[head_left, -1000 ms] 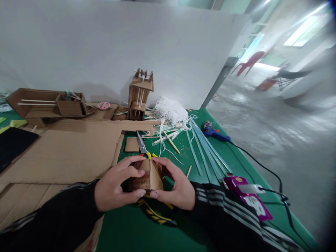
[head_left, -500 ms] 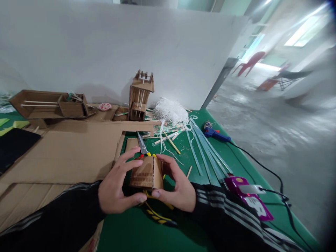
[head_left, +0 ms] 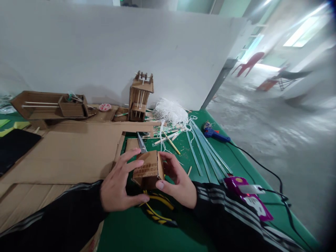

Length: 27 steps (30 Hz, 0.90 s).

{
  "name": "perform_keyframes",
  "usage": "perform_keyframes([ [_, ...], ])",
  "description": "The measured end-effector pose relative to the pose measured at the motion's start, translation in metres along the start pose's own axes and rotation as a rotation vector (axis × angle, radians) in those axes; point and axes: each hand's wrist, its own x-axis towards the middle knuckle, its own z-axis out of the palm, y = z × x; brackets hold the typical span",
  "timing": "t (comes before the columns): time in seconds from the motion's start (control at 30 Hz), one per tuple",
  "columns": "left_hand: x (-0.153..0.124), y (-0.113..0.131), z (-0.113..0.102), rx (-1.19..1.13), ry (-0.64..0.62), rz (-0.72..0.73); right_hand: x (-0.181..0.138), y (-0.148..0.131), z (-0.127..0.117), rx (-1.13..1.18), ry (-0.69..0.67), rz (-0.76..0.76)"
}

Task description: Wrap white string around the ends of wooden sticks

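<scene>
A small brown cardboard box with printed marks on one face is between my two hands, tilted. My right hand grips its right side, with the thumb on the near lower corner and the fingers behind. My left hand has its fingers curved against the box's left and upper faces; its thumb points below the box, apart from it. Under the hands lie yellow-and-black tool handles, partly covered. Behind the box, the blades of scissors show on the green table.
Large cardboard sheets cover the left. Cardboard structures with sticks stand at the back near white string. To the right are clear glue sticks, a blue glue gun with its cord and a purple packet.
The box has turned and tilted upward between my hands, showing its lower near side. My left thumb has moved slightly right, and more of the tool handles shows.
</scene>
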Motion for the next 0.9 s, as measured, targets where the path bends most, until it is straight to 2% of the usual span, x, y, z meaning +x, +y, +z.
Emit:
perform_keyframes([
  [0.27, 0.0003, -0.0017, 0.0003, 0.066, -0.009, 0.093, 0.0001, 0.0008, -0.0003, -0.007, 0.002, -0.006],
  [0.9, -0.0003, -0.003, -0.0022, -0.051, -0.069, 0.052, -0.0013, -0.0015, -0.0012, -0.092, -0.036, -0.006],
])
